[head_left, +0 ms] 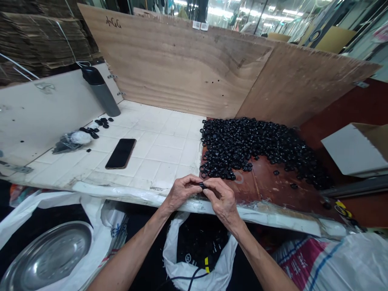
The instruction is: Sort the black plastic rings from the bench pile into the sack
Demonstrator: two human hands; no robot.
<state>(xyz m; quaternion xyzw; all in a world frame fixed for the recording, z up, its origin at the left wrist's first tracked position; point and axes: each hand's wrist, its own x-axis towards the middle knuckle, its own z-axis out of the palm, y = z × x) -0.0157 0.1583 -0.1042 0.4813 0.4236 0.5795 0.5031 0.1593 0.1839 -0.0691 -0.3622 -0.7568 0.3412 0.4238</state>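
Both my left hand [182, 192] and my right hand [222, 198] pinch one small black plastic part [202, 185] between their fingertips, over the front edge of the table. Its exact kind is too small to make out, and the fingers cover most of it. Just beyond my hands a large heap of small black ring-shaped parts [251, 139] spreads over the reddish-brown board [257, 178]. Below my hands stands an open white sack [171, 246] with many black parts inside.
A phone [120, 153], a grey bottle [101, 91] and a plastic bag of black pieces [71, 142] are on the white tiled surface at left. Plywood panels [182, 68] wall the back. A metal basin [54, 254] sits lower left, a white box [354, 149] at right.
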